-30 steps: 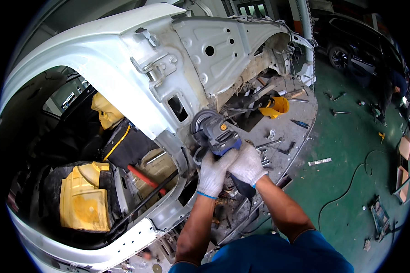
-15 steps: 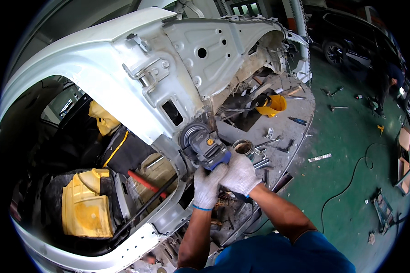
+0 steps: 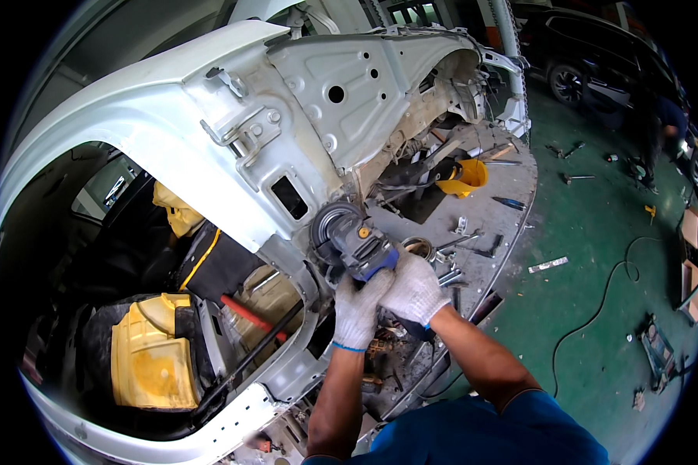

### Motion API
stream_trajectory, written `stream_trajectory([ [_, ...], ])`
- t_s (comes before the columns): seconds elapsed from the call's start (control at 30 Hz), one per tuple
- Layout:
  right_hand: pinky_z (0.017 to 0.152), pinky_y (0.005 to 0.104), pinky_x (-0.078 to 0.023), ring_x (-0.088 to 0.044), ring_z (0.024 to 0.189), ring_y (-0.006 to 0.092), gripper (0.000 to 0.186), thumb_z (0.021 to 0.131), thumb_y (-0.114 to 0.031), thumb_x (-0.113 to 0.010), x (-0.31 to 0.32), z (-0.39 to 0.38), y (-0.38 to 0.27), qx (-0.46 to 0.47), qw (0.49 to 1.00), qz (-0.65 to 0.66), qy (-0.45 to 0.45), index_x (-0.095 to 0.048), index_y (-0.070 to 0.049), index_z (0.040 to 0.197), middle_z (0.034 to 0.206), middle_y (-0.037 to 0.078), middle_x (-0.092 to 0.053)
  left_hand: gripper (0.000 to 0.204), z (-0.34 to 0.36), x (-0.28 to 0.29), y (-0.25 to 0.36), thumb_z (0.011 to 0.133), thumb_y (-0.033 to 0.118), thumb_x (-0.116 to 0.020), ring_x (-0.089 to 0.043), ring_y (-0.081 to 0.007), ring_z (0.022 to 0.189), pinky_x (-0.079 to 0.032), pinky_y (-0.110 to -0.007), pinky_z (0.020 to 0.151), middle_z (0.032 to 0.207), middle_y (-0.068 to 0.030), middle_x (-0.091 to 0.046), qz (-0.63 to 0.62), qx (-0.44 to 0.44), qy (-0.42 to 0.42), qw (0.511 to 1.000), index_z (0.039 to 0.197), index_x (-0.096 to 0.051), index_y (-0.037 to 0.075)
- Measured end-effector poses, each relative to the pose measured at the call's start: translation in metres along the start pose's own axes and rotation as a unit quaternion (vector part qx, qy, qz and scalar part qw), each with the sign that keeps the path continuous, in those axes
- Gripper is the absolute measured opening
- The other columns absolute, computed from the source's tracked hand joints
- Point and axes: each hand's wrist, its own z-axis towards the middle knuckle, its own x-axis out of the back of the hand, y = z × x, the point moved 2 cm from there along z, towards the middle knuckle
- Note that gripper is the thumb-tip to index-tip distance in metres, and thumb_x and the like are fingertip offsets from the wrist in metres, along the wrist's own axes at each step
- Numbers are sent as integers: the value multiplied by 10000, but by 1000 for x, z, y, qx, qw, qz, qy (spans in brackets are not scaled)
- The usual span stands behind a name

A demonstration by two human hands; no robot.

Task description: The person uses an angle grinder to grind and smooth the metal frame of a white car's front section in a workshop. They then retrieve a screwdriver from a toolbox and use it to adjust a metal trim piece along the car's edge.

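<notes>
An angle grinder (image 3: 367, 249) with a dark blue and grey body is held in both my gloved hands. My left hand (image 3: 357, 316) closes round its near left side, and my right hand (image 3: 413, 291) wraps its right side. White knit gloves cover both. At the grinder's far left end, a round dark guard (image 3: 334, 220) sits against or very near the lower pillar of a pale car body shell (image 3: 244, 205). Whether the disc touches metal is hidden. Just beyond my right hand stands an open tin (image 3: 419, 247), partly covered by the glove.
A grey platform (image 3: 485, 203) carries a yellow container (image 3: 465, 179) and scattered tools. Yellow foam (image 3: 153, 364) and a red bar (image 3: 250, 316) lie inside the shell. A cable (image 3: 595, 318) curls over the green floor. Another person (image 3: 665, 128) bends beside a dark car (image 3: 597, 58).
The grinder and both hands have shifted slightly right relative to the pillar, and the right glove covers more of the tin. The whole view has moved a little. My grip looks the same.
</notes>
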Motion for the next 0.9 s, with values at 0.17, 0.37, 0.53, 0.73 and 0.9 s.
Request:
stream_trajectory([
  [0.17,856,520,-562,-683,979,479,575,786,-409,-715,14,10,2,-19,1000,-13,-19,-610,25,1148,975,303,-702,525,12,-13,1,883,184,-807,-631,-172,1087,-499,-336,994,1239,-92,-671,-42,38,-9,998,1322,-609,-26],
  [0.37,846,526,-565,-695,953,475,573,767,-435,-720,41,13,-22,-11,998,-61,-9,-626,26,1095,951,314,-701,529,14,-27,10,898,158,-787,-625,-187,1135,-482,-348,1035,1277,-99,-652,-129,23,-20,991,1349,-587,-32],
  [0.53,818,537,-569,-707,909,469,551,755,-408,-721,49,17,-30,-25,992,-122,-17,-624,24,1083,894,294,-708,540,17,-33,12,901,141,-778,-618,-191,1162,-475,-361,1056,1300,-99,-642,-159,25,-27,987,1369,-571,-32],
  [0.73,815,541,-569,-708,901,470,543,755,-404,-716,44,12,-26,-17,994,-105,-14,-613,20,1079,879,297,-706,525,11,-29,4,907,126,-765,-619,-193,1162,-478,-365,1054,1293,-99,-643,-170,20,-19,985,1368,-570,-30],
  [0.9,824,546,-558,-687,934,488,532,753,-371,-725,42,3,-34,-45,992,-112,-48,-615,4,1114,912,313,-698,502,3,-19,-1,957,111,-708,-635,-245,1199,-508,-403,1058,1325,-157,-630,-150,12,-17,989,1387,-516,-63],
])
